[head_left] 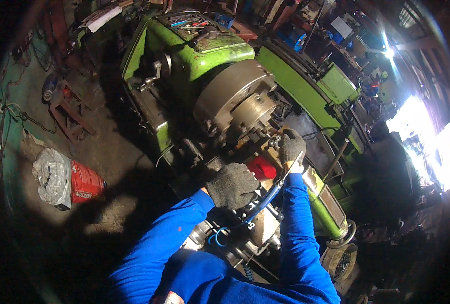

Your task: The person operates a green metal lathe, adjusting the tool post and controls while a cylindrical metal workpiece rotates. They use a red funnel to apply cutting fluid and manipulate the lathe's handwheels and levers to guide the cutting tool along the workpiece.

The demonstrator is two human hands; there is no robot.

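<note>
Both hands wear dark grey knit gloves and work over the carriage of a green metal lathe. My left hand [232, 186] is closed in a fist beside a red round object [261, 167]; a small pale piece shows at its fingertips, too small to name. My right hand [292, 146] has its fingers curled at the bolts of the tool post [274, 142]; what they grip is hidden. Between my forearms lies a blue air blow gun [265, 201] with a thin nozzle reaching toward my right wrist. Just beyond my hands is the large round chuck [235, 96].
Tools lie on top of the lathe's green headstock [194, 48]. The green bed [291, 66] runs off to the far right. A red package with a clear plastic bag [85, 182] stands on the floor at left, near a red metal stand [72, 111]. Bright light enters at right.
</note>
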